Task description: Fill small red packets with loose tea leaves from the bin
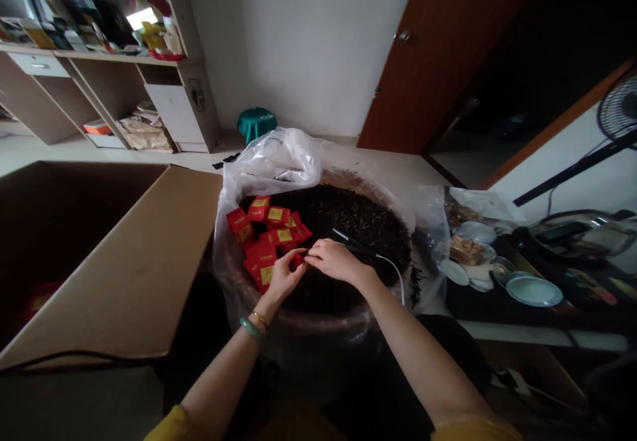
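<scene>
A small red packet [297, 261] is pinched in the fingers of my left hand [283, 280], which has a green bangle and a gold bracelet at its wrist. My right hand [334, 260] meets it there, fingers closed at the packet's top edge. Both hands are over a large round basket lined with clear plastic [293, 156], full of dark, dry tea leaves [368, 212]. To the left, several red packets with yellow labels [284, 235] lie heaped on the leaves. Just beyond my right hand is a slim black device [355, 243] with a white cable.
An open cardboard box [134, 282] stands at the left, with something red inside. On the right, a low table holds lids, a pale bowl [535, 290] and bags. A fan [617, 109] stands at the far right. Shelves [114, 58] and a brown door [423, 50] are behind.
</scene>
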A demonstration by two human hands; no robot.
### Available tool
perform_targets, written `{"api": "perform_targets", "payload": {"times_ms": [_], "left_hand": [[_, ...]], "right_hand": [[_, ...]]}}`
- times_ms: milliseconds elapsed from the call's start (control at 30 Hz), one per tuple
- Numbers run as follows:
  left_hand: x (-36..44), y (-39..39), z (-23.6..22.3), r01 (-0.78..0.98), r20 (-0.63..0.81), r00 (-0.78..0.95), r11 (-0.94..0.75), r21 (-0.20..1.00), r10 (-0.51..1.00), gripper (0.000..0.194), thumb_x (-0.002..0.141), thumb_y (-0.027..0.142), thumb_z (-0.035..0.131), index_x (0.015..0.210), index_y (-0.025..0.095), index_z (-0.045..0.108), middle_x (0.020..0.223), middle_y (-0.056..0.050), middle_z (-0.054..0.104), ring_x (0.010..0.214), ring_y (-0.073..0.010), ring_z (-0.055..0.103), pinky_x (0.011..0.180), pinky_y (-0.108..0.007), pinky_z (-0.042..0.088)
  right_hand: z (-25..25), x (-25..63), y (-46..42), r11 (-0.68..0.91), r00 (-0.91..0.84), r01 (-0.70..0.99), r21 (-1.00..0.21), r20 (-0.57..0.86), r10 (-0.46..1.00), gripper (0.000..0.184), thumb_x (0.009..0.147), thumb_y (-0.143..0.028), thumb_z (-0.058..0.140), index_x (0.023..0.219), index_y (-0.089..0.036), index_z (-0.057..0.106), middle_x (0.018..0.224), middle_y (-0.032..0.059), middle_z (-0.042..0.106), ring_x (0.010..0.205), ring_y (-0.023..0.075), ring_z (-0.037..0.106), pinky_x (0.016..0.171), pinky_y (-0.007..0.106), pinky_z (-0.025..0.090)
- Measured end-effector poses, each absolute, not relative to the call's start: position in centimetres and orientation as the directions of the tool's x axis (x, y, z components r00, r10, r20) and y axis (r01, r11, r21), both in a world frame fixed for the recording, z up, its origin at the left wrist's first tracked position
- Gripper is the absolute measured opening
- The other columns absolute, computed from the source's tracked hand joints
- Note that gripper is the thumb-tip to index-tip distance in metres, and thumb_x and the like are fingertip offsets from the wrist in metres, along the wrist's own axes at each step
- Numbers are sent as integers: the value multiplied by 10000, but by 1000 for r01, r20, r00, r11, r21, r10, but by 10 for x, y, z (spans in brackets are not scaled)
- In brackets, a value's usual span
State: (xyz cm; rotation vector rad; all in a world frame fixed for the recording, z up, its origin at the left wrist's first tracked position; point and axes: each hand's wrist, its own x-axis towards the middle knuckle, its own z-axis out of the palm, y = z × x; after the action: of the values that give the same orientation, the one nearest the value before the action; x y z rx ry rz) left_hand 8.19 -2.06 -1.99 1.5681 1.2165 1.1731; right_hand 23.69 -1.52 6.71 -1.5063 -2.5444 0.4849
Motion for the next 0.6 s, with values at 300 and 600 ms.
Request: {"api": "perform_targets", "payload": {"times_ms": [300, 600], "left_hand": [[79, -15, -18, -191, -30, 64, 42, 981, 997, 363, 671, 480, 707, 611, 123, 673, 528, 18, 598, 510, -108, 514, 489, -204, 379], [82, -15, -16, -359, -123, 87, 146, 922, 989, 393, 590, 490, 774, 714, 127, 689, 626, 1, 663, 559, -120, 576, 539, -214, 449]], "right_hand": [[44, 248, -7, 250, -263, 574, -780, 113, 958, 194, 749, -266, 675, 924, -190, 639, 817, 16, 676, 739, 151, 631, 714, 286, 490], [20, 241, -8, 69, -79, 352, -934, 44, 996, 280, 667, -387, 683, 838, -170, 630, 760, 26, 683, 681, 171, 628, 663, 311, 509]]}}
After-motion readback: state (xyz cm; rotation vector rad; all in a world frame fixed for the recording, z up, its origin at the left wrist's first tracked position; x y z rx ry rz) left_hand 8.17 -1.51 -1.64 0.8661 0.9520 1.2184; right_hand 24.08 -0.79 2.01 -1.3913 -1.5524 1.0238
